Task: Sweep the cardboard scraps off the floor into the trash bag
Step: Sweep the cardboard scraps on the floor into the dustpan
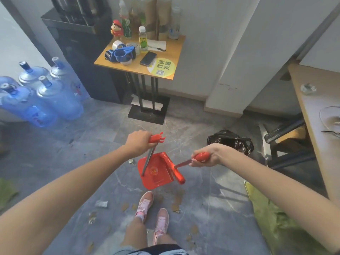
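Note:
My left hand (137, 143) grips the red top of a long metal handle that runs down to a red dustpan (156, 172) held just above the grey floor. My right hand (206, 158) grips the red handle of a broom (179, 176), whose red head lies along the dustpan's right edge. Brown cardboard scraps (177, 202) lie on the floor near my pink shoes, with more scraps (92, 217) to the left. A black trash bag (230, 140) sits open on the floor to the right, beyond my right hand.
A small wooden table (176, 57) with bottles, tape and a phone stands ahead on a black base. Several blue water jugs (55, 96) stand at the left. A desk (312, 111) and dark chair (283, 144) are at the right. Green material (276, 218) lies at lower right.

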A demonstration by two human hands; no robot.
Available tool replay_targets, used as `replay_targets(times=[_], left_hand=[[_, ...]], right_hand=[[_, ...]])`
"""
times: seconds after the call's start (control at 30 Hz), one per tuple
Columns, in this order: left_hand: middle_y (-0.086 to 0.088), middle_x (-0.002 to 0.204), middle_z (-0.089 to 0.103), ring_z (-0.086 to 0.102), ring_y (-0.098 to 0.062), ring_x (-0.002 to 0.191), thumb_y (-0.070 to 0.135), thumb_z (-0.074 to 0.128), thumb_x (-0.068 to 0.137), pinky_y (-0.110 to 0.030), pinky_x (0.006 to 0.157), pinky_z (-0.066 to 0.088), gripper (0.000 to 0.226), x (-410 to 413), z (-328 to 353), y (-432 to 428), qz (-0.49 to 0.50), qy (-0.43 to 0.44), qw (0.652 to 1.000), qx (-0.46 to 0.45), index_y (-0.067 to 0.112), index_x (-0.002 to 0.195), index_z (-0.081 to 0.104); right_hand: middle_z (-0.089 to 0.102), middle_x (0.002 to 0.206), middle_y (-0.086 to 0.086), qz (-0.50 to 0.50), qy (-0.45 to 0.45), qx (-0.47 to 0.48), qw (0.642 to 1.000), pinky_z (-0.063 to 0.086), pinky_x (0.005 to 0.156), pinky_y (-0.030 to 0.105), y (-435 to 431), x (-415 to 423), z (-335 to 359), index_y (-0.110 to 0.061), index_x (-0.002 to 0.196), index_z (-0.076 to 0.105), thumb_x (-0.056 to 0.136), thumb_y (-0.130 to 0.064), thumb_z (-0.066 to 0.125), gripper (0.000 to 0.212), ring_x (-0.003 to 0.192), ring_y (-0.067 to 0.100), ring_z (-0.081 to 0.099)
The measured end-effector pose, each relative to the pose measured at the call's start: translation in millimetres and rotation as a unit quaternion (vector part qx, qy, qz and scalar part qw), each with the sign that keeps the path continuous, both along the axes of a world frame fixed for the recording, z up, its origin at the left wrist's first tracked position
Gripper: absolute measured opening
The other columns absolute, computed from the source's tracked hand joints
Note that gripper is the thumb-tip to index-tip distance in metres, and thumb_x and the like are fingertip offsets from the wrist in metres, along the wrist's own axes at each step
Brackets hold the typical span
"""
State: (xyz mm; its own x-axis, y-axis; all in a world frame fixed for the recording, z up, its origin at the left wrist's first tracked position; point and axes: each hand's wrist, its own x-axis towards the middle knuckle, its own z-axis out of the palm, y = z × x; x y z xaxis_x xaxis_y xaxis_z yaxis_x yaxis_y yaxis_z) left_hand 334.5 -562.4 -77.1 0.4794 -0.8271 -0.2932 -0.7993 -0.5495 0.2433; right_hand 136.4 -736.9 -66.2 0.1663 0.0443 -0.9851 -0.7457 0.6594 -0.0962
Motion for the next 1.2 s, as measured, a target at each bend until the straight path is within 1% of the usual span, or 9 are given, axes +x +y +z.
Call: replay_targets(times=[0.17,0.23,0.33,0.4,0.47,0.6,0.9,1.0,1.2], left_hand=[[-0.006,0.077,0.067,0.065,-0.029,0.073,0.051,0.054,0.087,-0.030,0.057,0.040,0.036,-14.5,-3.5,20.1,-0.012,-0.053,0.998,-0.015,0.017,0.076,0.056],[-0.008,0.079,0.068,0.065,-0.031,0.075,0.050,0.054,0.088,-0.030,0.058,0.040,0.035,-19.7,-2.1,28.7,-0.023,-0.066,0.997,-0.019,0.017,0.075,0.052],[-0.012,0.086,0.069,0.065,-0.034,0.081,0.050,0.053,0.089,-0.032,0.060,0.039,0.035,-27.7,-1.7,43.6,-0.045,-0.097,0.994,-0.018,0.016,0.083,0.058],[-0.012,0.089,0.069,0.065,-0.035,0.083,0.052,0.050,0.089,-0.032,0.060,0.038,0.041,-35.3,-5.7,55.0,-0.064,-0.122,0.990,-0.014,0.012,0.088,0.060],[-0.012,0.089,0.069,0.065,-0.035,0.083,0.054,0.049,0.089,-0.031,0.060,0.037,0.043,-42.7,-10.8,68.6,-0.074,-0.135,0.988,-0.015,0.011,0.090,0.059],[-0.011,0.088,0.069,0.065,-0.033,0.080,0.052,0.050,0.089,-0.031,0.059,0.038,0.041,-52.3,-16.0,105.0,-0.075,-0.134,0.988,-0.025,0.012,0.091,0.058],[-0.011,0.080,0.068,0.063,-0.033,0.071,0.052,0.050,0.090,-0.032,0.057,0.042,0.042,-65.6,-6.0,215.0,-0.069,-0.119,0.987,-0.082,0.010,0.087,0.058],[-0.012,0.079,0.067,0.063,-0.034,0.070,0.052,0.050,0.090,-0.031,0.055,0.038,0.043,-76.0,-1.1,261.2,-0.073,-0.120,0.986,-0.094,0.009,0.086,0.056],[-0.012,0.077,0.067,0.063,-0.034,0.069,0.049,0.052,0.090,-0.030,0.055,0.033,0.038,-95.5,5.2,340.5,-0.061,-0.109,0.986,-0.110,0.012,0.080,0.052]], right_hand=[[0.047,0.077,0.015,0.035,0.041,-0.014,0.998,0.044,0.030,0.018,17.7,-25.6,-9.7,0.010,0.091,0.046,0.096,-0.004,0.038,0.017,0.027,0.016,0.046],[0.047,0.073,0.012,0.098,0.069,-0.036,0.992,0.040,0.028,0.015,23.6,-38.2,-11.5,0.008,0.086,0.048,0.095,-0.008,0.040,0.020,0.026,0.014,0.043],[0.044,0.051,0.006,0.191,0.095,-0.057,0.975,0.035,0.026,0.013,44.0,-53.2,-7.9,-0.004,0.077,0.043,0.095,-0.012,0.042,0.020,0.023,0.010,0.038],[0.042,0.054,0.002,0.217,0.079,-0.070,0.970,0.035,0.026,0.012,58.0,-62.9,-8.8,-0.007,0.076,0.041,0.094,-0.015,0.052,0.022,0.023,0.006,0.037],[0.039,0.060,0.001,0.195,0.062,-0.067,0.976,0.035,0.027,0.012,70.0,-75.6,-12.7,-0.009,0.078,0.042,0.092,-0.017,0.059,0.024,0.024,0.005,0.038],[0.040,0.051,0.003,0.103,0.065,-0.054,0.991,0.034,0.025,0.013,97.7,-108.8,-16.9,-0.005,0.079,0.042,0.094,-0.006,0.049,0.017,0.022,0.007,0.038],[0.040,0.061,0.005,-0.020,0.016,-0.066,0.997,0.035,0.025,0.015,186.1,-166.4,20.5,-0.004,0.089,0.044,0.092,0.000,0.047,0.006,0.025,0.008,0.039],[0.042,0.065,0.007,-0.049,-0.003,-0.082,0.995,0.034,0.024,0.014,228.3,-183.2,34.9,-0.005,0.087,0.044,0.094,0.000,0.044,0.008,0.026,0.007,0.038],[0.043,0.058,0.006,-0.111,-0.024,-0.074,0.991,0.034,0.024,0.014,291.7,-205.6,38.0,-0.005,0.082,0.045,0.096,-0.003,0.039,0.016,0.026,0.006,0.039]])
